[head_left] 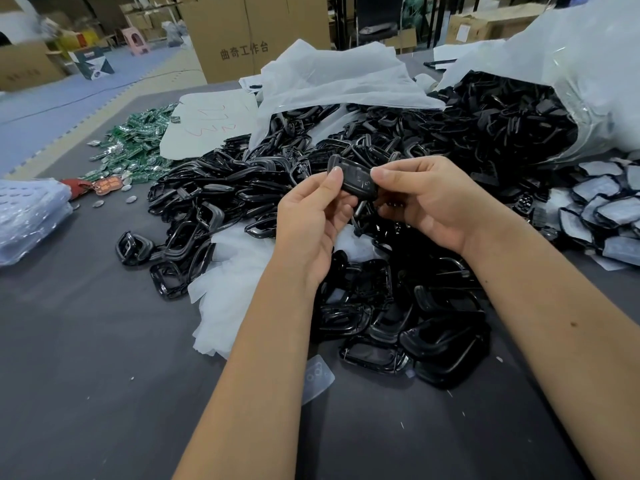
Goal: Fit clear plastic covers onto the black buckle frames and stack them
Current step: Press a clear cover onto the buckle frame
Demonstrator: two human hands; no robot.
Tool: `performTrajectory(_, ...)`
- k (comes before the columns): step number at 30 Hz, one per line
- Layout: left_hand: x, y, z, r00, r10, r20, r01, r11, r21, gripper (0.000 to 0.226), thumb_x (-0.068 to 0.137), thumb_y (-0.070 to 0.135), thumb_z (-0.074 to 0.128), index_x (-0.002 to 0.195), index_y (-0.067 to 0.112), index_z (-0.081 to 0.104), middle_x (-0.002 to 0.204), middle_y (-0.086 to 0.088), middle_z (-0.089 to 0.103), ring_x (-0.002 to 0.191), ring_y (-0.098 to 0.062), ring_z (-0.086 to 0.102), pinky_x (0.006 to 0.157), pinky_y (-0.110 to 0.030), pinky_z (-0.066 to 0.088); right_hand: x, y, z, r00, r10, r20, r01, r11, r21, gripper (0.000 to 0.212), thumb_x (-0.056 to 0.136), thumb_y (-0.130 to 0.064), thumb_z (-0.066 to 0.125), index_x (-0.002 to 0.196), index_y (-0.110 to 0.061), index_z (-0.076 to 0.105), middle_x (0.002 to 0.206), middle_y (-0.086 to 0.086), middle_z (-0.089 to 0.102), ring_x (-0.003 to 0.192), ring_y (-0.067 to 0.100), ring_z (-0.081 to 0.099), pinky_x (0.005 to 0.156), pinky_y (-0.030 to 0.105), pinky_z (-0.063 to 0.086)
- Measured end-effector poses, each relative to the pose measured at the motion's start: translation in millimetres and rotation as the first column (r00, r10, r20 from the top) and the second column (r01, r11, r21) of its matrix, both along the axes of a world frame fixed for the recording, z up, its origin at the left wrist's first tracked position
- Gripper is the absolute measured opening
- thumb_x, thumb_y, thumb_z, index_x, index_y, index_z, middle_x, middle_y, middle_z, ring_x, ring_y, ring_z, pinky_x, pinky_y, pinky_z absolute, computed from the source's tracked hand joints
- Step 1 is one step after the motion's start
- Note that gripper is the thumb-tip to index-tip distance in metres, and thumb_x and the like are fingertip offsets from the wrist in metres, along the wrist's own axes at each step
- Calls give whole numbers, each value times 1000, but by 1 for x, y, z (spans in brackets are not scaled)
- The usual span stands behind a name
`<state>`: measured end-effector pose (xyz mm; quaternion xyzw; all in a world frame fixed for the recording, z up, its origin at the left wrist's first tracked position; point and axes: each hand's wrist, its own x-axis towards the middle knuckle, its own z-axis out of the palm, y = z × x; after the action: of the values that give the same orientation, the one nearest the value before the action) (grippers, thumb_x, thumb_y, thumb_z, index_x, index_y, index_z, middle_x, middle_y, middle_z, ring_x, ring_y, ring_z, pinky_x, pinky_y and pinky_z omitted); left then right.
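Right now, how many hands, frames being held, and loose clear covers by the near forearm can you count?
Hands: 2, left hand and right hand
Held black buckle frame: 1
Loose clear plastic cover: 1
Total: 4

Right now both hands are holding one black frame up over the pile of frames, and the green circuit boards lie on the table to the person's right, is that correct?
Not quite: the green circuit boards lie to the person's left, on the far side of the table. The head view shows this. The rest holds: the left hand and the right hand both pinch one black frame above the pile of frames.
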<state>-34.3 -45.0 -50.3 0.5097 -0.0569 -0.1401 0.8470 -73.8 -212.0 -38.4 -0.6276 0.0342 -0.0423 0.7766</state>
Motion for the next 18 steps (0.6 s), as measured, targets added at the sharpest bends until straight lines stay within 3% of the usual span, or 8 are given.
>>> performTrajectory(4,1,0,-2,1000,-5,-22,4,1000,-13,20,99,10,66,81,7,72,67,-3,64,56,-9,60,54,-16,51,-2,5,3,1000,23,3,-23,999,39,11,96,-3,67,99,-6,77,91,8,77,80,15,72,70,28,61)
performTrajectory(8,3,-1,-2,999,-11,-41,9,999,-41,21,98,13,68,79,9,74,67,-2,64,57,-9,60,54,-16,51,1,8,5,998,-33,59,30,999,45,14,91,4,69,98,-6,77,89,10,78,76,19,74,68,29,62)
performTrajectory(13,2,-3,-2,997,-21,-69,14,996,-89,7,98,11,69,99,6,74,85,-6,76,71,-11,70,65,-19,57,0,3,2,992,-37,117,32,998,50,23,77,-3,78,99,-6,76,78,7,78,67,18,73,62,27,61)
performTrajectory(18,3,1,1,996,-52,-71,40,986,-164,13,98,2,64,108,2,71,93,-9,76,77,-14,72,68,-21,58,-1,-1,2,986,25,166,-34,998,50,32,72,-7,79,104,-10,77,73,4,74,66,16,71,61,28,60)
